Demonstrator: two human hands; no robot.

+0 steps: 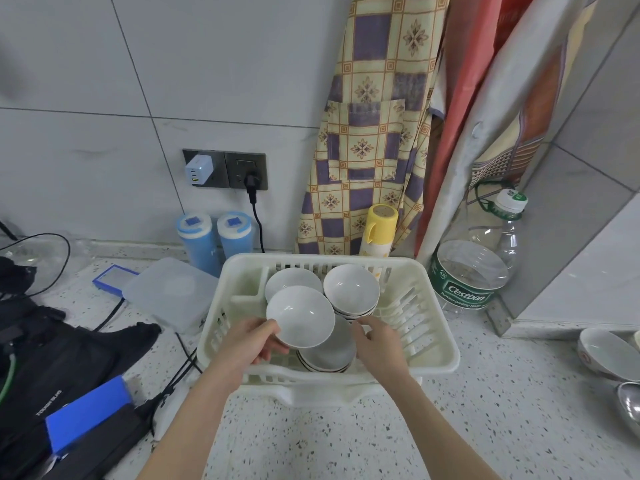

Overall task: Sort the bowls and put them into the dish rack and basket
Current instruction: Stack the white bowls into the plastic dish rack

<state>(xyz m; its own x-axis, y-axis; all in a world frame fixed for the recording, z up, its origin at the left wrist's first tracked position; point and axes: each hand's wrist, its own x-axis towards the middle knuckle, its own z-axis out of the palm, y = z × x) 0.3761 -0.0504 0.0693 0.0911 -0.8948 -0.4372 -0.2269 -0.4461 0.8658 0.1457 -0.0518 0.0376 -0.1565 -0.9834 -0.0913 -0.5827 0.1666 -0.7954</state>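
Left hand point(254, 344) fingers pinching tilted bowl point(300, 316), right hand point(375, 341) loose

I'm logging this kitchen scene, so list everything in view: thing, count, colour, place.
dish rack: one, cream, counter centre
held bowl: one, white, above the rack
bowl stacks: three, white, in the rack
blue canisters: two, by the wall
yellow flask: one, behind the rack
water jug: one, clear, right of the rack
plastic lid: one, translucent, left of the rack
aprons: several, patterned, hanging
wall sockets: two, grey, charger and plug inserted
extra bowls: white and metal, right edge
black bag: one, left
left hand: gripping the held bowl
right hand: open, over the rack
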